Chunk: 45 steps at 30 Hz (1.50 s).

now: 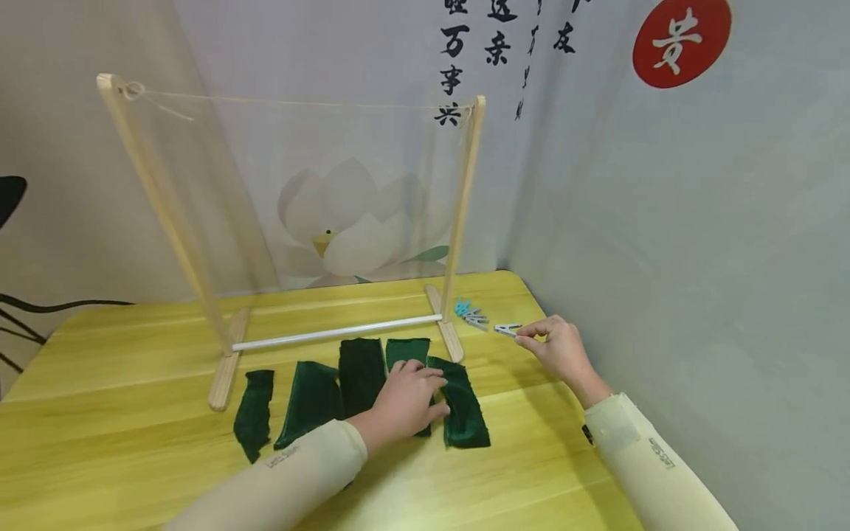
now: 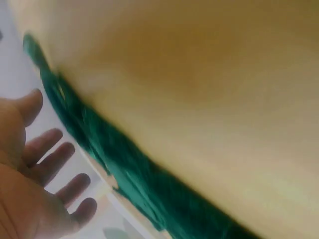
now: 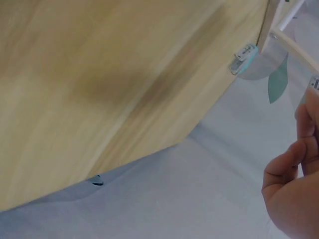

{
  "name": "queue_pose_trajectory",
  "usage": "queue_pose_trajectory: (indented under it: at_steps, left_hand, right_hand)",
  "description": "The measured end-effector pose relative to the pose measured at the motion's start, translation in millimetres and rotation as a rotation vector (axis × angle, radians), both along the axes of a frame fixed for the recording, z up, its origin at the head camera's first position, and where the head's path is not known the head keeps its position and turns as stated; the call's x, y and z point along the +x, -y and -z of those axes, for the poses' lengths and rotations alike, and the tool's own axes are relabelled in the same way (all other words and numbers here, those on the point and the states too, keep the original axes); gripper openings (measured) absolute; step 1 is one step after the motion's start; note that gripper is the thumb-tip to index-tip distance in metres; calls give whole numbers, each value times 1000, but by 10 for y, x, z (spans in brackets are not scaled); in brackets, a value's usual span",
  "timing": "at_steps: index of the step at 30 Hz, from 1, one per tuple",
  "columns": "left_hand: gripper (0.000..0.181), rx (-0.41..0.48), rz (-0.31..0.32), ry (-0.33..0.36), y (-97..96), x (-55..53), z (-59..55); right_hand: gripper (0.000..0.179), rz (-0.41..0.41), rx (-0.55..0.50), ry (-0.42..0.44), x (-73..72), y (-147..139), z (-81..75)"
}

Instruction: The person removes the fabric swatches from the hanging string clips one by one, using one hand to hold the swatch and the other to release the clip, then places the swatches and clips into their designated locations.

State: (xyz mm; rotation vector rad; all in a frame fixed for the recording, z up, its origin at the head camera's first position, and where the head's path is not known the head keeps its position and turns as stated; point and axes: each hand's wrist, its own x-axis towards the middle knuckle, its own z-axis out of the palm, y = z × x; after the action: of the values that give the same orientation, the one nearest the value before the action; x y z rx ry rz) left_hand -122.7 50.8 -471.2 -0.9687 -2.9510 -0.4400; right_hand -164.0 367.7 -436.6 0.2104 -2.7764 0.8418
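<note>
Between thumb and fingertips, my right hand (image 1: 561,350) pinches a grey clothespin (image 1: 508,329), its jaws pointing left. Only the end of that clothespin (image 3: 314,84) shows at the edge of the right wrist view. Just left of it, a small pile of grey clothespins (image 1: 475,320) and blue clothespins (image 1: 461,306) lies on the table. My left hand (image 1: 408,398) is over the dark green cloth pieces, fingers spread and relaxed, partly covering a middle piece (image 1: 408,348). Next to its fingertips lies the rightmost cloth (image 1: 463,405). Farther left are a wide cloth (image 1: 312,398) and a narrow cloth (image 1: 254,413).
Behind the cloths stands a wooden frame (image 1: 458,214), with a thin string (image 1: 292,102) tied between its post tops and a white bar (image 1: 339,333) low across it. The yellow wooden table (image 1: 133,442) ends at a printed curtain (image 1: 664,221) behind and to the right.
</note>
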Motion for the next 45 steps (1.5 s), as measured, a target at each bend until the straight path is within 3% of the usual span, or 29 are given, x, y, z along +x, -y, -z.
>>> queue_pose_trajectory:
  at_steps: [4,8,11,17,20,27,33,45]
  left_hand:
    - [45,-115,94,-127,-49,152,38]
    - [45,-183,113,-195,-82,215,59]
    - [54,-201,110,-146,-94,212,31]
    - [80,-251,112,108,-161,182,-130]
    - [85,-286,99,180,-239,194,-193]
    - [93,-350,51,220,-398,285,-278]
    - [94,-404,27,214,-489,333,-316]
    - [94,-437,17,194,-517,341,-312]
  right_hand:
    - [7,6,3,31,-28,41,24]
    - [7,-12,-2,52,-40,91,39]
    - [7,-24,7,66,-46,127,46]
    - [5,-66,43,104,-70,139,65]
    - [5,-100,59,107,-77,116,75]
    - [6,-143,102,94,-111,62,104]
    - [9,-120,134,152,-206,48,146]
    - [13,-65,49,281,-406,148,288]
